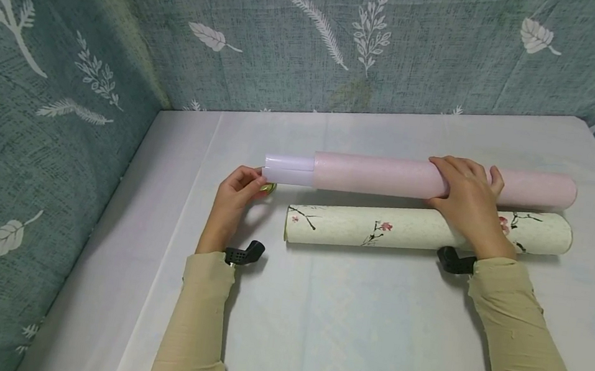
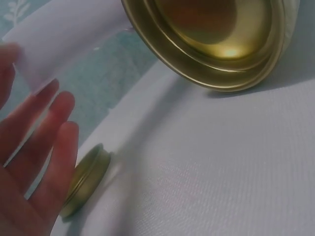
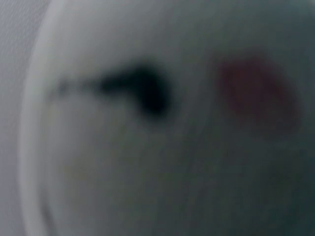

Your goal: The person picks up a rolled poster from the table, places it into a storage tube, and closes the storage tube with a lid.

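A pink roll (image 1: pixel 372 175) lies crosswise, with a glossy pale lavender inner roll (image 1: pixel 290 163) sticking out of its left end. My left hand (image 1: pixel 235 199) pinches the free end of the inner roll between thumb and fingers, the other fingers extended below in the left wrist view. My right hand (image 1: pixel 467 198) grips the pink roll from above, fingers over its far side. Just in front, a cream tube (image 1: pixel 343 226) with a flower-branch print passes under my right wrist; its gold-lined left end (image 2: pixel 221 78) faces the left wrist camera. A round gold lid (image 2: pixel 88 182) stands by my left fingers.
A white cloth (image 1: pixel 347 323) covers the table. Green-grey leaf-patterned fabric (image 1: pixel 295 35) hangs behind it and along the left and right sides. Black wrist cameras (image 1: pixel 244 254) sit close to the tabletop and the cream tube.
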Available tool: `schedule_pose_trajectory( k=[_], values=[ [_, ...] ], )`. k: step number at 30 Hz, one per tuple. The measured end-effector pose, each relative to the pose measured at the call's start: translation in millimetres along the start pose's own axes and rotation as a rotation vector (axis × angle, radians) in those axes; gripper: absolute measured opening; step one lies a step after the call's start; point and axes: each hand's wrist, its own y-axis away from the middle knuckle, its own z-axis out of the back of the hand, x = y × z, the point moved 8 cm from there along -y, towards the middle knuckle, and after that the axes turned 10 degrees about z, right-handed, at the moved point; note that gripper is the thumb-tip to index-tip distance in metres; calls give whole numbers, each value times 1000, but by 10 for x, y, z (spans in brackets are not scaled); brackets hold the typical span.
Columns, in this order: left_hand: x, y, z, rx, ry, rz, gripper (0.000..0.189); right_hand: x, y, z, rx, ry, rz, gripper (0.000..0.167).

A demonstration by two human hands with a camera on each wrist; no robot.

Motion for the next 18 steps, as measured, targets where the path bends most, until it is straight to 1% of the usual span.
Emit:
schedule_pose_trajectory(
  k=[3,7,14,18],
  values=[
    [8,0,-15,17,-12,6,20,-5,0,-9,4,0,-2,68],
    [9,-8,-42,30,-37,-5,21,-5,3,-10,7,-2,-2,68],
    [19,-46,-79,25,-80,-8,27,9,8,-4,17,-2,-12,67],
    [-15,-29,-110,33,-101,-13,24,23,-7,-14,18,-3,-3,68]
  ],
)
